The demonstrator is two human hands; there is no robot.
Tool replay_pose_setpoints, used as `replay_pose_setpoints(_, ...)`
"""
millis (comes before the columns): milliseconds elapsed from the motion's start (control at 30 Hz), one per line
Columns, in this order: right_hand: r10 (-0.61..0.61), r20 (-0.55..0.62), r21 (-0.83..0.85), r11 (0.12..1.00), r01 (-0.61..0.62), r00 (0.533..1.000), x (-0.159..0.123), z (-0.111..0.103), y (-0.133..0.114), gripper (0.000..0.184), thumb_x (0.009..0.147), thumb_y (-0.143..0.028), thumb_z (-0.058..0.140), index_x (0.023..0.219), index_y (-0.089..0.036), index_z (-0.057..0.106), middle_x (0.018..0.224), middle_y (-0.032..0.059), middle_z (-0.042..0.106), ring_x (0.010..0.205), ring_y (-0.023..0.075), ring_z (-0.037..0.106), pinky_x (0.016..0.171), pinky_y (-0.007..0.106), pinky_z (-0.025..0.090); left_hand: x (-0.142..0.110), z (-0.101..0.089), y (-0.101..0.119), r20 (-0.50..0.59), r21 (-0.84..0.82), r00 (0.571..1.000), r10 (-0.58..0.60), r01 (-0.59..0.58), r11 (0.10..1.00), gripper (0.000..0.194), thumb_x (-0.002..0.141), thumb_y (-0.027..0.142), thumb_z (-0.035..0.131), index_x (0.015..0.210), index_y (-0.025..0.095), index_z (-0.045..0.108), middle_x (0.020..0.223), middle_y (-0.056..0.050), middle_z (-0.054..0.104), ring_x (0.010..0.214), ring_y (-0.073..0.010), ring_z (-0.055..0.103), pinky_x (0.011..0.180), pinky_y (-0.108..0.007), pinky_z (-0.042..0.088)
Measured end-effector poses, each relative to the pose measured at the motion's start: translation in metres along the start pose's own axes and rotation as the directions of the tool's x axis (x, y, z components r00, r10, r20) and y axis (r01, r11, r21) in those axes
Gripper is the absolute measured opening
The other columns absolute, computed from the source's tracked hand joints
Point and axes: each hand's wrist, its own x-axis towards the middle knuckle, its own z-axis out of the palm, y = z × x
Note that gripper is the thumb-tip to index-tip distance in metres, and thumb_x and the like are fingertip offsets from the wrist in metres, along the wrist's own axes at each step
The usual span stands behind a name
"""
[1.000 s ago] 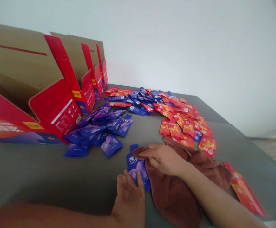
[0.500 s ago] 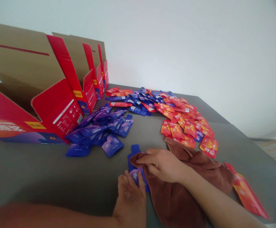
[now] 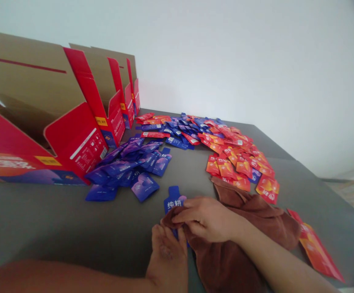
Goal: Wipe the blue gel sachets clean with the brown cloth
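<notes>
A flat blue sachet (image 3: 174,194) with a narrow neck and white characters lies on the grey table in front of me. My left hand (image 3: 167,252) holds its lower end down, with the fingertips on it. My right hand (image 3: 206,219) is closed on a corner of a brown cloth (image 3: 226,260) and presses it onto the middle of the sachet. Cloth and fingers hide the sachet's lower half. The rest of the cloth spreads rightward, bunched under my right forearm.
Open red cardboard boxes (image 3: 73,134) stand in a row at left. Beside them lies a pile of blue sachets (image 3: 128,162). Mixed red and blue sachets (image 3: 180,128) lie at the back, orange-red sachets (image 3: 238,158) at right. One larger red packet (image 3: 317,248) lies near the right edge.
My right hand has drawn the cloth corner down the sachet toward me, baring the white characters near its neck. My left hand stays in nearly the same place.
</notes>
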Motion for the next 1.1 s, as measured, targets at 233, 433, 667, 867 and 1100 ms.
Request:
replay_pose_setpoints(233, 0.264, -0.149, -0.101, 0.955, -0.280, 0.953, -0.003, 0.002, 0.020, 0.037, 0.083, -0.013, 0.041, 0.114, -0.026, 0.058, 0.092, 0.0036, 0.060, 0.083, 0.0146, 0.054, 0.076, 0.025, 0.038, 0.002, -0.006, 0.000, -0.008, 0.038, 0.999, -0.045, 0.045, 0.998, 0.045, 0.074, 0.005, 0.045, 0.115, 0.020, 0.055, 0.107, -0.020, 0.064, 0.097, -0.0259, 0.061, 0.087, -0.040, 0.045)
replay_pose_setpoints(433, 0.220, -0.129, -0.084, 0.969, -0.231, 0.967, -0.003, 0.000, 0.016, 0.038, 0.082, -0.012, 0.041, 0.114, -0.024, 0.058, 0.096, 0.0041, 0.060, 0.086, 0.0143, 0.054, 0.077, 0.024, 0.038, 0.001, -0.005, 0.000, -0.010, 0.052, 0.999, -0.031, 0.032, 0.998, 0.048, 0.073, 0.002, 0.046, 0.116, 0.021, 0.054, 0.108, -0.020, 0.063, 0.097, -0.0262, 0.061, 0.087, -0.038, 0.045)
replay_pose_setpoints(667, 0.001, -0.030, -0.014, 1.000, -0.001, 1.000, 0.001, 0.004, 0.002, 0.038, 0.081, -0.010, 0.043, 0.112, -0.024, 0.059, 0.102, 0.0017, 0.061, 0.091, 0.0141, 0.053, 0.078, 0.024, 0.037, 0.001, -0.006, -0.001, -0.001, 0.034, 1.000, -0.020, 0.020, 0.999, 0.050, 0.072, 0.001, 0.044, 0.116, 0.023, 0.055, 0.102, -0.018, 0.067, 0.094, -0.0250, 0.062, 0.087, -0.038, 0.045)
replay_pose_setpoints(867, 0.283, -0.179, -0.108, 0.946, -0.304, 0.942, -0.003, 0.002, 0.021, 0.038, 0.084, -0.014, 0.040, 0.114, -0.027, 0.058, 0.093, 0.0031, 0.061, 0.082, 0.0148, 0.055, 0.074, 0.025, 0.038, 0.001, -0.004, -0.003, -0.044, 0.078, 0.999, -0.004, 0.007, 0.997, 0.048, 0.072, 0.002, 0.045, 0.114, 0.021, 0.056, 0.104, -0.020, 0.065, 0.094, -0.0268, 0.062, 0.085, -0.039, 0.047)
replay_pose_setpoints(1100, 0.245, -0.167, -0.078, 0.962, -0.261, 0.955, -0.003, 0.002, 0.018, 0.038, 0.083, -0.013, 0.040, 0.115, -0.025, 0.057, 0.096, 0.0039, 0.061, 0.085, 0.0150, 0.055, 0.078, 0.026, 0.038, 0.001, 0.005, -0.001, -0.083, 0.092, 0.996, 0.029, -0.021, 0.995, 0.047, 0.072, 0.005, 0.046, 0.116, 0.019, 0.055, 0.103, -0.021, 0.065, 0.092, -0.0280, 0.062, 0.082, -0.039, 0.048)
